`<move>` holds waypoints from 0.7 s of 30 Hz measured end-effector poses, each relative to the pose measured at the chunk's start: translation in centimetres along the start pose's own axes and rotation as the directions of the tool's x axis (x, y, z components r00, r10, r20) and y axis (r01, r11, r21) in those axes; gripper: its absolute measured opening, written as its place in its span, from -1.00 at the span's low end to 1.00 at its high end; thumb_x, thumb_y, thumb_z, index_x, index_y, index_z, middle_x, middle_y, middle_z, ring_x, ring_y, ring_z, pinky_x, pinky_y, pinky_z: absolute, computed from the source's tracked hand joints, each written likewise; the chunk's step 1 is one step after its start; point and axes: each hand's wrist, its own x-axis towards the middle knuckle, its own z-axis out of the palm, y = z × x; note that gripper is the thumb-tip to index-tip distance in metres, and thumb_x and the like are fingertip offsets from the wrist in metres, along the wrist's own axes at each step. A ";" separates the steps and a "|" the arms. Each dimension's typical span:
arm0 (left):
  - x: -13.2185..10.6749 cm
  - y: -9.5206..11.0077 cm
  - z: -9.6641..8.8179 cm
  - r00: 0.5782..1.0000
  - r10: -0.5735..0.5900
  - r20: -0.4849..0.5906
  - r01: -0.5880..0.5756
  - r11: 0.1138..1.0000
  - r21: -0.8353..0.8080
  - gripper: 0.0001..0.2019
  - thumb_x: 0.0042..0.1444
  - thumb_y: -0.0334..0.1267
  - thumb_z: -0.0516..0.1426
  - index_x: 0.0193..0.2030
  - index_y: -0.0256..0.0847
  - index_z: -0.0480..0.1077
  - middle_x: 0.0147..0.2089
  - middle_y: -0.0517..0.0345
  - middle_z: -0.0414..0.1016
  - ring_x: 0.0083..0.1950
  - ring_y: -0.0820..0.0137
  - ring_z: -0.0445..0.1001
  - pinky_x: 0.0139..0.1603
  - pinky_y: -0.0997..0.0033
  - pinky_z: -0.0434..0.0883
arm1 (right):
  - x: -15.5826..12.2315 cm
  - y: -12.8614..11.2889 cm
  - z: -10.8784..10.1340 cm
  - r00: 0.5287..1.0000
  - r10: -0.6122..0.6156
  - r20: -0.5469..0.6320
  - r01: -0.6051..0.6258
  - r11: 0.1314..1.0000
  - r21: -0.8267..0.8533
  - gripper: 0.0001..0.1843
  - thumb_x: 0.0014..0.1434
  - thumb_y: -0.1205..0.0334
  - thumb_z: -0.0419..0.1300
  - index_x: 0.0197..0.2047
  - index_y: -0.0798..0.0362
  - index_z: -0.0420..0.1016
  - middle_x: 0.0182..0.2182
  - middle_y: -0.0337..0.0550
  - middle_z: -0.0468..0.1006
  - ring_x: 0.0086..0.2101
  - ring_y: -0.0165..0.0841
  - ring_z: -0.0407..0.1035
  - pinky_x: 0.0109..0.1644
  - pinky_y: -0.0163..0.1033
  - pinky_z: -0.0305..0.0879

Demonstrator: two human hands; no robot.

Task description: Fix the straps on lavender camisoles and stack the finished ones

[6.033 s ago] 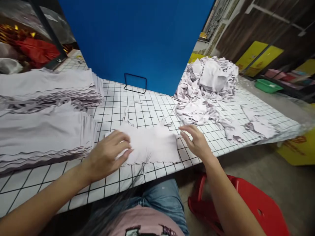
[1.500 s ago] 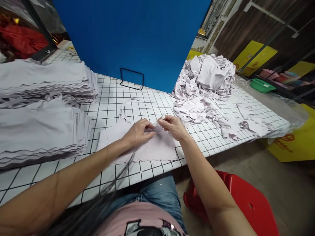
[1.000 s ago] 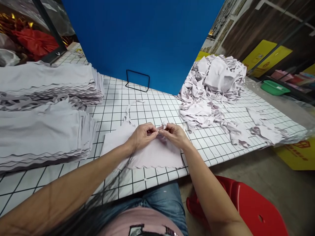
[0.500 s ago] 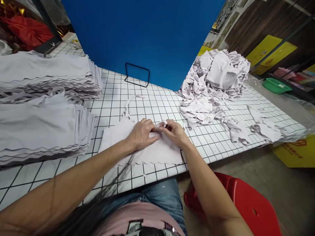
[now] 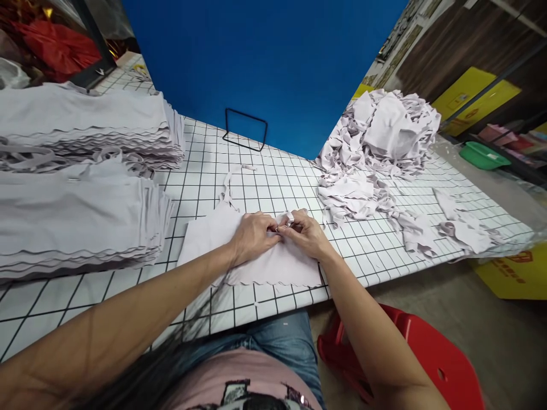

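Lilac fabric piece (image 5: 256,262) flat on gridded table (image 5: 205,182), near its front edge. Left hand (image 5: 252,236), right hand (image 5: 305,234) both pinched on strap end (image 5: 289,218) at its top hem. Likely soft, light, limp; best taken by fingertip pinch.

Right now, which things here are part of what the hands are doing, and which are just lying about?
In hand: left hand, right hand, both pinching the pale garment.
Lying about: folded stacks, loose heap, wire stand, green basin, red stool.
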 end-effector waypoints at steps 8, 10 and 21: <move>0.0 0.4 -0.2 0.999 -0.050 -0.001 0.050 0.998 -0.032 -0.78 0.08 -0.22 0.19 -0.55 -0.20 0.43 -0.46 0.19 0.50 -0.28 0.35 0.43 -0.15 0.32 0.34 | -0.2 -0.1 -0.1 1.000 -0.004 0.012 0.004 0.999 -0.043 -0.83 0.25 0.08 0.23 -0.30 -0.02 0.52 -0.42 -0.23 0.42 -0.28 -0.32 0.21 -0.12 -0.17 0.15; 0.0 0.6 -0.2 0.998 -0.059 -0.003 0.059 0.998 -0.034 -0.78 0.08 -0.23 0.18 -0.55 -0.20 0.42 -0.46 0.20 0.51 -0.28 0.35 0.42 -0.13 0.30 0.34 | -0.3 0.0 -0.1 1.000 -0.016 0.012 0.017 0.998 -0.057 -0.85 0.26 0.11 0.23 -0.30 -0.02 0.52 -0.41 -0.23 0.42 -0.28 -0.32 0.21 -0.09 -0.15 0.15; 0.1 1.0 -0.3 0.994 -0.107 0.023 0.108 0.994 -0.012 -0.86 0.03 -0.30 0.18 -0.53 -0.20 0.44 -0.43 0.18 0.54 -0.22 0.29 0.46 0.02 0.19 0.36 | -0.4 -0.4 0.1 0.999 -0.041 -0.019 0.040 0.998 -0.054 -0.88 0.26 0.14 0.22 -0.29 -0.03 0.52 -0.40 -0.22 0.46 -0.26 -0.31 0.24 -0.07 -0.14 0.17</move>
